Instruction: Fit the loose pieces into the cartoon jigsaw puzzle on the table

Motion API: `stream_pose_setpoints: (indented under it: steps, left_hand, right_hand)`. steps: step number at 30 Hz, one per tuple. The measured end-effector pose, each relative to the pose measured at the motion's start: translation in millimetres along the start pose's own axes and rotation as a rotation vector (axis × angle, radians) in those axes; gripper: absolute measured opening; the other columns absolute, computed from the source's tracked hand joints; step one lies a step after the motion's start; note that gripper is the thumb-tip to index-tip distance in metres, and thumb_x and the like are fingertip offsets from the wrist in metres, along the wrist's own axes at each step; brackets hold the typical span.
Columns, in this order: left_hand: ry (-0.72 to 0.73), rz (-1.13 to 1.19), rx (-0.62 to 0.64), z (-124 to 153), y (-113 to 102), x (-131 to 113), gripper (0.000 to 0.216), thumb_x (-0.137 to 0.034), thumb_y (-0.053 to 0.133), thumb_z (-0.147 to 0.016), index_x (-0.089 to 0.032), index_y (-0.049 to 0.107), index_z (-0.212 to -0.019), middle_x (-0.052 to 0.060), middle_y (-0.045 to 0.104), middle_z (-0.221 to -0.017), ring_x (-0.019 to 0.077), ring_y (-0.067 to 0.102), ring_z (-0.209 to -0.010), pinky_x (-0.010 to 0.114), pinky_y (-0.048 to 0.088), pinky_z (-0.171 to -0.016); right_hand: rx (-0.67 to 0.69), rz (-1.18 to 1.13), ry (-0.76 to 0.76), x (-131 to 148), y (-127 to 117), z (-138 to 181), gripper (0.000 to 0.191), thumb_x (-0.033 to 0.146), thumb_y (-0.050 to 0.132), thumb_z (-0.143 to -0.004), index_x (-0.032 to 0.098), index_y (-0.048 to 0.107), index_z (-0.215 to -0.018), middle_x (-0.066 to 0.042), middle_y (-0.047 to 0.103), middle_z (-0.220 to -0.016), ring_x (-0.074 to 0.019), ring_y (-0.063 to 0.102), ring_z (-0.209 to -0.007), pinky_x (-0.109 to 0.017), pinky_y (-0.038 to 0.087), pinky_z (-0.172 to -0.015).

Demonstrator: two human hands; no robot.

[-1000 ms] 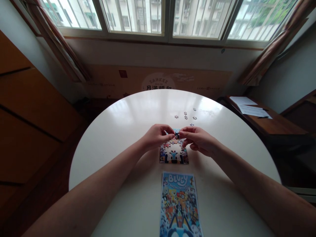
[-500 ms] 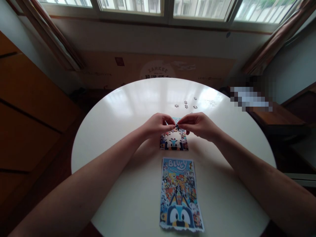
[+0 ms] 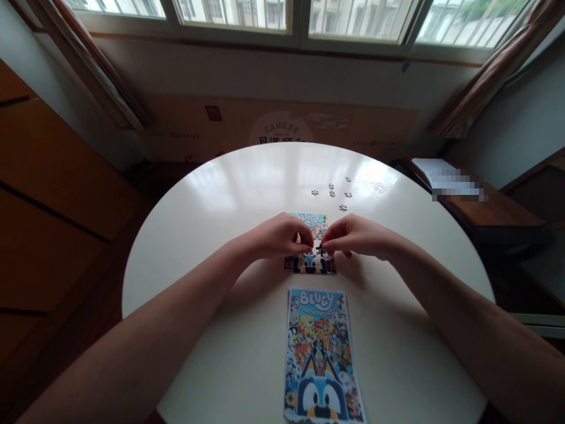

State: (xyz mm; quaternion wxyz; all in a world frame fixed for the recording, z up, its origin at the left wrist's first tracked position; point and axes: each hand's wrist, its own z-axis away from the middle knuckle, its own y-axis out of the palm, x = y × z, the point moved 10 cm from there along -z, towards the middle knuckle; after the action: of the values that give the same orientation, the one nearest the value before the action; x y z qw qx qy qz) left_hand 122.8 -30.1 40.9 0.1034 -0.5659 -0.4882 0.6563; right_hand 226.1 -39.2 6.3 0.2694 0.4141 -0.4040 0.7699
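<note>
A partly assembled jigsaw puzzle [image 3: 309, 265] lies on the white table, with a bare gap around its middle. My right hand [image 3: 357, 237] pinches a small dark puzzle piece [image 3: 320, 249] low over that gap. On the puzzle's left side, my left hand [image 3: 285, 235] has thumb and forefinger curled together just above the surface; whatever may be between those fingertips is hidden. Both hands cover parts of the puzzle's sides. Closer to me lies a printed Bluey picture sheet [image 3: 322, 353] with a ragged lower edge.
Several loose puzzle pieces [image 3: 332, 194] lie face down beyond my right hand, one of them [image 3: 343, 208] nearer to it. The oval white table [image 3: 185, 247] stands before a windowed wall. A wooden side table [image 3: 494, 206] is at the right, and an orange-brown cabinet [image 3: 53, 194] at the left.
Both hands have come down and nearer to me, from the puzzle's upper part to its middle gap. The dark piece moved with my right hand; the left fingertips are now apart from it.
</note>
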Motion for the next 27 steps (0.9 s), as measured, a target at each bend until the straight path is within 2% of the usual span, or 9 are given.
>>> stream_pose_setpoints:
  steps: [3, 7, 14, 27]
  left_hand:
    - [0.033, -0.063, 0.049, 1.1, 4.7, -3.8, 0.013, -0.016, 0.066, -0.081, -0.019, 0.079, -0.084, 0.001, 0.072, -0.074, 0.0107, 0.061, -0.065, 0.025, 0.045, -0.063]
    - [0.067, -0.13, 0.032, 1.3, 4.2, -8.1, 0.012, -0.016, 0.067, -0.081, -0.02, 0.079, -0.082, 0.002, 0.07, -0.076, 0.0112, 0.058, -0.066, 0.025, 0.044, -0.063]
    - [0.057, -0.168, 0.038, 1.7, 3.7, -7.5, 0.011, -0.018, 0.07, -0.082, -0.022, 0.08, -0.084, 0.002, 0.067, -0.08, 0.0123, 0.057, -0.07, 0.025, 0.044, -0.064]
    - [0.007, -0.153, 0.05, 1.7, 3.2, -2.9, 0.013, -0.019, 0.069, -0.081, -0.022, 0.081, -0.085, 0.004, 0.07, -0.082, 0.0129, 0.058, -0.069, 0.026, 0.044, -0.064]
  right_hand:
    - [0.002, 0.039, -0.002, -4.3, 1.5, -2.2, 0.016, 0.027, 0.073, -0.075, 0.017, 0.079, -0.085, -0.005, 0.073, -0.076, -0.0117, 0.06, -0.065, -0.023, 0.046, -0.058]
    - [-0.017, 0.092, -0.043, -7.7, 1.7, -6.3, 0.018, 0.029, 0.072, -0.076, 0.016, 0.08, -0.086, -0.007, 0.075, -0.084, -0.0159, 0.064, -0.076, -0.026, 0.049, -0.067]
    - [-0.063, 0.24, -0.035, -4.9, -1.6, -6.5, 0.019, 0.031, 0.072, -0.076, 0.016, 0.08, -0.084, -0.008, 0.075, -0.082, -0.0171, 0.063, -0.075, -0.028, 0.046, -0.064]
    - [-0.116, 0.381, -0.058, 9.2, 1.6, 3.1, 0.016, 0.03, 0.067, -0.079, 0.019, 0.078, -0.081, -0.005, 0.074, -0.077, -0.0161, 0.062, -0.071, -0.028, 0.042, -0.059]
